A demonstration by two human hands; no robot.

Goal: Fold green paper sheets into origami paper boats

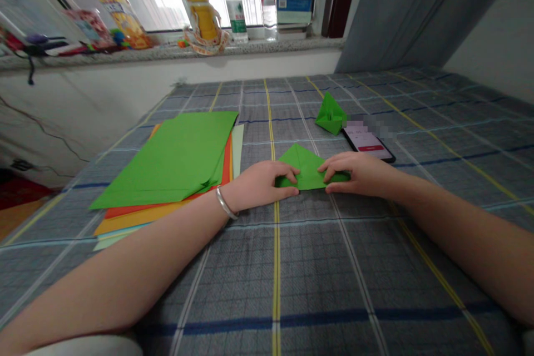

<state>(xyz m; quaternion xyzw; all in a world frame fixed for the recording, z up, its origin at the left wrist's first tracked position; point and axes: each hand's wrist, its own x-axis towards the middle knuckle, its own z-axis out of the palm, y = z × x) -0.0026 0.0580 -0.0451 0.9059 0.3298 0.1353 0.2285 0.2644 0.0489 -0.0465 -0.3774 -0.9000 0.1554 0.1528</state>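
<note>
A folded piece of green paper (306, 168) lies on the plaid cloth in front of me, its peak pointing away. My left hand (267, 182) grips its left side, thumb at the near edge and fingers curled on top. On the right side, my right hand (354, 174) pinches the paper in much the same way. The fingers cover both side corners. Beyond my right hand stands a finished-looking green paper boat (331, 114), apart from both hands. A silver bangle (226, 203) circles my left wrist.
Left of my hands lies a stack of coloured paper (167, 161), green on top. A phone (369, 143) with a lit screen lies beside the paper boat. Bottles (235, 3), a yellow cup (203, 14) and boxes (295, 5) stand on the windowsill (267, 50).
</note>
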